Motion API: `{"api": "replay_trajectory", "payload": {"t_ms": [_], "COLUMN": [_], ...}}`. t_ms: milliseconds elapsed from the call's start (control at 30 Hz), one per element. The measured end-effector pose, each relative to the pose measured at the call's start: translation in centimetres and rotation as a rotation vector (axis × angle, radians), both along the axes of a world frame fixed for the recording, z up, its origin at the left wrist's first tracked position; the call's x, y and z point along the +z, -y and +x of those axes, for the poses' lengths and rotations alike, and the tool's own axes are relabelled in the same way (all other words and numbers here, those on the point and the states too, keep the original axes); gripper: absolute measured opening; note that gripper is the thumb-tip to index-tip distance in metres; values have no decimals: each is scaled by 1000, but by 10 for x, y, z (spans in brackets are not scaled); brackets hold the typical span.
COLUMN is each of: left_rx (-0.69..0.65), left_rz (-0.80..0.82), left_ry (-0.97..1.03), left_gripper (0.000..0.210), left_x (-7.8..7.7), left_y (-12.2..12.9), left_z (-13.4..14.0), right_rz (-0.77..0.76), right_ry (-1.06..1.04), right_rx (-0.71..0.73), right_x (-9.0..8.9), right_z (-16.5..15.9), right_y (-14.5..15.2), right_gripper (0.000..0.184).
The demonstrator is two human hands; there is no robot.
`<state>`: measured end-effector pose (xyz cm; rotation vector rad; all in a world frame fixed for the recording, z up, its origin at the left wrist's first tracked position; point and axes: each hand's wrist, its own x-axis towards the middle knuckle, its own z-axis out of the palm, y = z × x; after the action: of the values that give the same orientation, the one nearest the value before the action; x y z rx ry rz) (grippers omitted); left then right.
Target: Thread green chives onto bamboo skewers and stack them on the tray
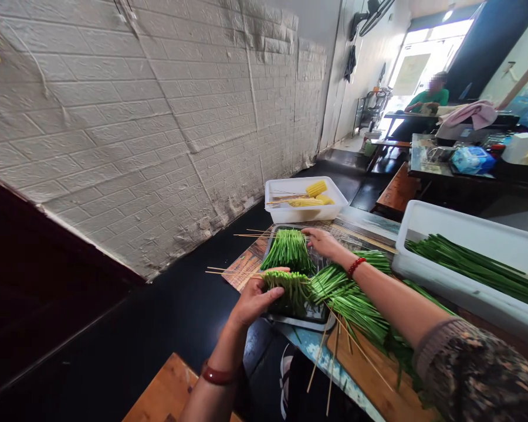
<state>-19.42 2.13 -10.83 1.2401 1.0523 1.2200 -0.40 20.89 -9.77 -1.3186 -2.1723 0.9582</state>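
Observation:
A bunch of cut green chives [293,281] on thin bamboo skewers is held by my left hand [253,300], its thumb in front and fingers behind. Just beyond lies another skewered bunch of chives [288,249] on a dark tray [301,322]. My right hand [323,243] is at that bunch's right end, fingers bent together and fingertips against it. A pile of loose cut chives [356,299] sits right of the tray, under my right forearm. Several bamboo skewers [332,366] stick out from beneath the pile toward me.
A white tub [305,214] with skewered corn [317,188] stands behind the tray. Another white tub [470,220] holds long chives at right. A wooden board [378,381] lies under the pile. A brick-patterned wall [158,129] runs along the left. A person [429,99] sits far back.

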Motion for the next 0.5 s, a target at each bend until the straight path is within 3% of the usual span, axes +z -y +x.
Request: {"api": "replay_trajectory", "payload": {"t_ms": [233,500], "left_rx": [171,199], "left_rz": [-17,-111], "left_ry": [112,164], "left_gripper": [46,47], "left_x": [25,52], "left_y": [-43,-103], "left_z": [8,18], "right_rz": [-96,-217], "right_ry": [-100,-149], "right_rx": [-106,-135], "right_x": [0,3], "right_z": [19,30], "right_y": [-4,0], "right_gripper": [41,36]}}
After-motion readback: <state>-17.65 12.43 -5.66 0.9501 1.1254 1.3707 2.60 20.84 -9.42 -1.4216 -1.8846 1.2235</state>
